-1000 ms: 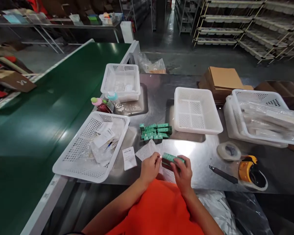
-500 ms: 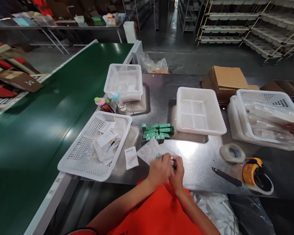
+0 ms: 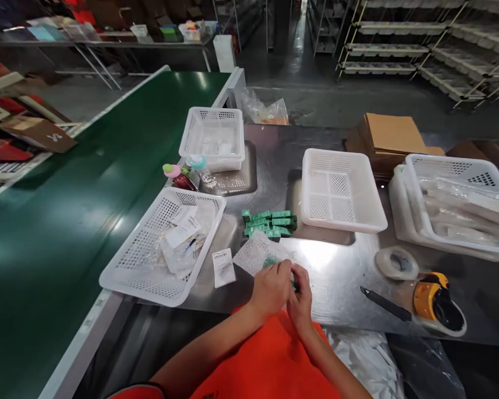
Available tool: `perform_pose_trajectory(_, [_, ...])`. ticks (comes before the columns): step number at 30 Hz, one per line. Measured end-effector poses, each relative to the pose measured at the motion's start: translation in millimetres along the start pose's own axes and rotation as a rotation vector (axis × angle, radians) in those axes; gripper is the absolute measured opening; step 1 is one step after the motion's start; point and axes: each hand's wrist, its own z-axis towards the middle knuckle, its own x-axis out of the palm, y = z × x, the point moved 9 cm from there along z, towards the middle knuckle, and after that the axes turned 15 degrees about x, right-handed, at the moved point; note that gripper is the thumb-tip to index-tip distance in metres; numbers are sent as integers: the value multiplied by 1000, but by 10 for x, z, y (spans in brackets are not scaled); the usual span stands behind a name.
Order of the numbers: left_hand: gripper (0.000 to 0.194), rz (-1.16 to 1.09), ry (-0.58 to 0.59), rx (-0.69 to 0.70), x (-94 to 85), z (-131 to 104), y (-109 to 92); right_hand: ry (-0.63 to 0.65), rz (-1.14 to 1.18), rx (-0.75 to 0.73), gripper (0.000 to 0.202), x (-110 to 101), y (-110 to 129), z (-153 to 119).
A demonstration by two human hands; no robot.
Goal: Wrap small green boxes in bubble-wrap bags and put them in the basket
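Left hand (image 3: pixel 271 288) and right hand (image 3: pixel 301 296) close together on a small green box (image 3: pixel 293 284), mostly hidden, axis unclear, half inside a bubble-wrap pouch (image 3: pixel 253 256) at the counter (image 3: pixel 341 288) near edge; bare steel lies open to the right.

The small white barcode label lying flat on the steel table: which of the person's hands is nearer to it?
Left. The left hand lies just right of the small white barcode label; the right hand sits beyond the left hand, farther right.
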Motion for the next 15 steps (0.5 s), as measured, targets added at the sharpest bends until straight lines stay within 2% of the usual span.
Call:
perform_pose_trajectory(2, [17, 8, 21, 71, -16, 36, -73, 48, 1, -9, 23, 39, -18, 3])
perform_pose_trajectory(6, [16, -43, 129, 211, 95, -62, -295, 142, 173, 263, 35, 93, -263, 81])
perform_pose_trajectory(9, [19, -66, 147, 183, 131, -147, -277, 171, 222, 343, 43, 97, -315, 74])
perform_pose_trajectory(11, [22, -65, 109, 119, 81, -149, -167, 168, 100, 257, 39, 61, -220, 52])
perform_pose_trajectory(15, [27, -33, 21, 16, -87, -71, 20, 260, -181, -92, 30, 107, 129, -95])
